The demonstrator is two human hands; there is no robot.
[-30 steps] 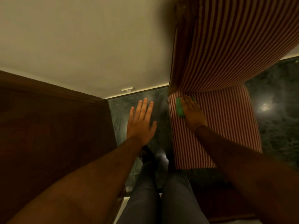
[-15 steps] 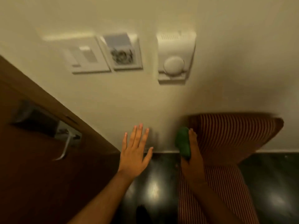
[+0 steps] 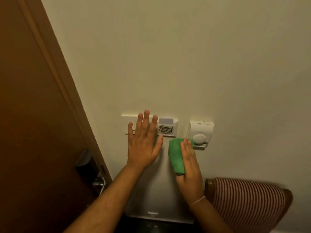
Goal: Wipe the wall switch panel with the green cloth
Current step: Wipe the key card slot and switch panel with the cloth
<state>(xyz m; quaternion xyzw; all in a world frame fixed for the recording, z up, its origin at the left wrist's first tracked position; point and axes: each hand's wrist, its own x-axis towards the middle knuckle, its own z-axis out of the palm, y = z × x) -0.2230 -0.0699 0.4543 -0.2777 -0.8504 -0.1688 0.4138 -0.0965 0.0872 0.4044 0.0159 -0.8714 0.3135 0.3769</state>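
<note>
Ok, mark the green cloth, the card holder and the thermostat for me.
Green cloth (image 3: 175, 155), head view, middle of the folded face.
Card holder (image 3: 166, 129), head view, scribbled front pocket.
Thermostat (image 3: 198, 138), head view, round dial.

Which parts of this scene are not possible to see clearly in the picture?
All in the head view:
- Switch panel: mostly hidden behind the open left hand.
- Green cloth: its right side is covered by the right hand.
- Thermostat: lower left corner hidden by the cloth and fingertips.
- Door handle: dark, details unclear.
- Striped chair: cut off by the bottom edge.
</note>
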